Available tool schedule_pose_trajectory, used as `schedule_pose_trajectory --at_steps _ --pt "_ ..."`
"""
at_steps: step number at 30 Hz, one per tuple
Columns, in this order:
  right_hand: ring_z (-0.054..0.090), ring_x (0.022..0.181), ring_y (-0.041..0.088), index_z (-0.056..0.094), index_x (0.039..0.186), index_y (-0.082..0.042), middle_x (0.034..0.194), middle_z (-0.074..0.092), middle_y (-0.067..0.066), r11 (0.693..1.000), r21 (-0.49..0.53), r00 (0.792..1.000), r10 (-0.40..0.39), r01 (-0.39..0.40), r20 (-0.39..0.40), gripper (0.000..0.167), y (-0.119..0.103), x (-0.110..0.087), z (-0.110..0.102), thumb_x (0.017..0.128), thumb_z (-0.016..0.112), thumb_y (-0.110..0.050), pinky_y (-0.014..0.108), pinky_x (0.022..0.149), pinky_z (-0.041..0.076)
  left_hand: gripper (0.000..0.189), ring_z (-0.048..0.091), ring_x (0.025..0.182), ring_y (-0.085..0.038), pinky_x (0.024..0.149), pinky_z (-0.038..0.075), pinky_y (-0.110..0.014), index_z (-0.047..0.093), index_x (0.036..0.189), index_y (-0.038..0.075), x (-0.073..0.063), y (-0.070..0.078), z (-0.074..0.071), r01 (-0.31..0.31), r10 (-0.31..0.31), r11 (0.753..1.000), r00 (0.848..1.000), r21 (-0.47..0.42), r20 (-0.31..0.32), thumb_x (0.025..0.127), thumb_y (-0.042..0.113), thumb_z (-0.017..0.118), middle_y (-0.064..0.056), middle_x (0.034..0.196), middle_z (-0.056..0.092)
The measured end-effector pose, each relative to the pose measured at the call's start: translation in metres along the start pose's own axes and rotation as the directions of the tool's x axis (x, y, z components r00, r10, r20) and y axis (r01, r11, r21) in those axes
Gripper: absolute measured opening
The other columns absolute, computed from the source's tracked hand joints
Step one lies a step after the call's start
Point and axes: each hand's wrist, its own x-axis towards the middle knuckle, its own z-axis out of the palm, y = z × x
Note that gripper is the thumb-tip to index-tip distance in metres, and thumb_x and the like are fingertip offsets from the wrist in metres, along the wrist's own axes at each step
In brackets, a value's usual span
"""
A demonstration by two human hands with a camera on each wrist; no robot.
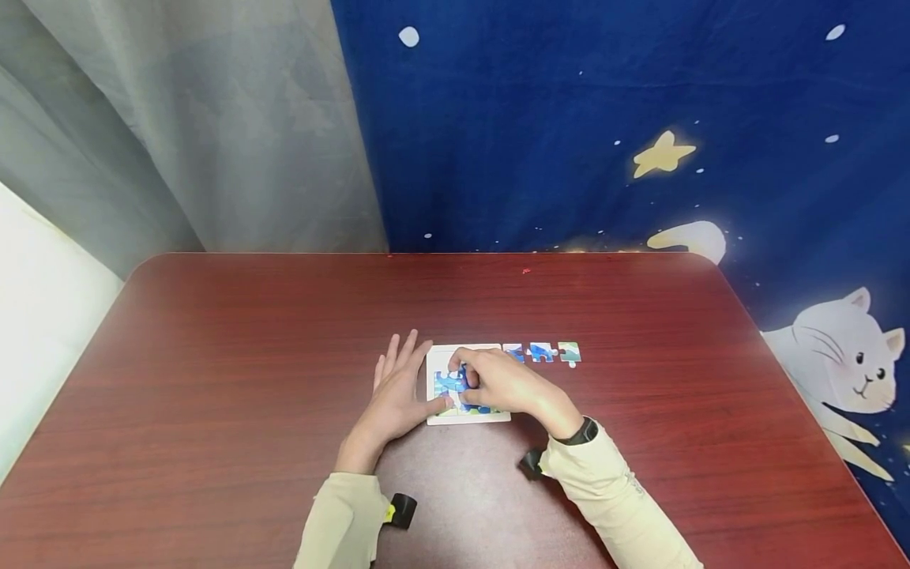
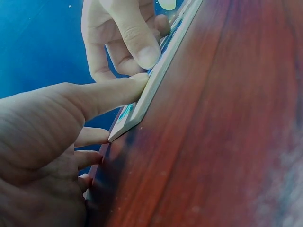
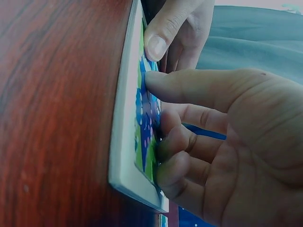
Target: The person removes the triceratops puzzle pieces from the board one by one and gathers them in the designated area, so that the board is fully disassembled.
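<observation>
A small jigsaw puzzle in a white frame tray (image 1: 469,420) lies on the table, its picture mostly blue with green along the bottom. My left hand (image 1: 396,399) steadies the tray's left side, thumb straight over the lower-left part of the picture and the other fingers stretched out past the edge. Over the middle of the tray, my right hand (image 1: 508,383) bends its fingers and thumb down onto a blue puzzle piece (image 3: 150,109), pinching it at the picture's surface. Much of the picture's right side is hidden under that hand.
Three loose puzzle pieces lie in a row off the tray's upper right: a blue one (image 1: 513,352), another blue one (image 1: 542,352) and a green one (image 1: 569,353). The reddish-brown table (image 1: 249,379) reaches back to a grey curtain and a blue, star-patterned cloth (image 1: 540,118).
</observation>
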Motion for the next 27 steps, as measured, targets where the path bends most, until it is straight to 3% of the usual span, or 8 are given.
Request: schedule_pose_trajectory --at_steps 12,27 --pt "0.045 0.057 0.006 0.057 0.105 -0.008 0.065 0.049 -0.007 0.999 0.014 0.999 -0.032 0.032 -0.014 0.03 0.0011 0.0009 0.0005 0.078 0.072 -0.01 0.023 0.056 0.04 0.084 -0.003 0.14 -0.033 0.108 -0.002 -0.054 0.037 0.141 0.004 0.0001 0.0003 0.0001 -0.001 0.001 1.0 1.0 -0.002 -0.013 0.072 0.025 0.08 -0.016 0.153 0.015" --pt "0.046 0.059 0.006 0.057 0.107 -0.011 0.067 0.05 -0.008 1.0 -0.026 1.0 -0.015 0.014 -0.013 0.031 0.0006 0.0001 0.0015 0.08 0.072 -0.012 0.023 0.058 0.041 0.084 -0.002 0.14 -0.033 0.108 -0.001 -0.055 0.037 0.141 0.004 0.0006 0.0004 0.0004 0.003 -0.003 1.0 1.0 0.002 -0.017 0.071 0.025 0.08 -0.015 0.153 0.016"
